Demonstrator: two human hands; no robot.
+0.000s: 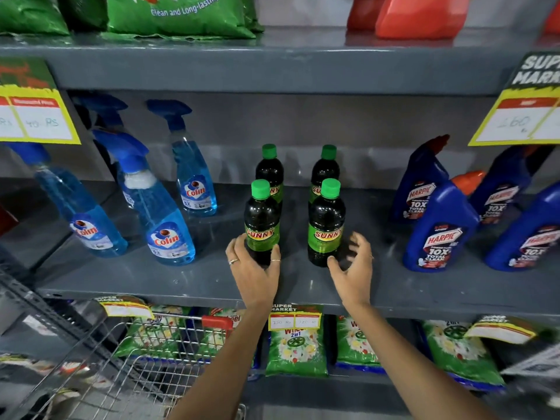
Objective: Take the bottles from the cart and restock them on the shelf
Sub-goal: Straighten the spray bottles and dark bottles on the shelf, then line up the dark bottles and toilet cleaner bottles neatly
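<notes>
My left hand (253,268) grips the dark green-capped plastic bottle (261,221) at 9 o'clock; right hand (353,268) spread wide. Nudge both level, 2 rows straight.

The two front dark bottles with green caps in the middle say "SUNNY": the left one (261,222) and the right one (326,225). The blue spray bottles (169,234) on the left say "Colin". The blue bottles (439,231) on the right say "HARPIC" and "10X TOTAL CLEAN". A green bag (178,13) at the top says "Clean and Long-lasting". The yellow tag (521,116) at the upper right says "SUPER MARKET" and "160". A green bag (295,344) at the bottom says "2in1".
</notes>
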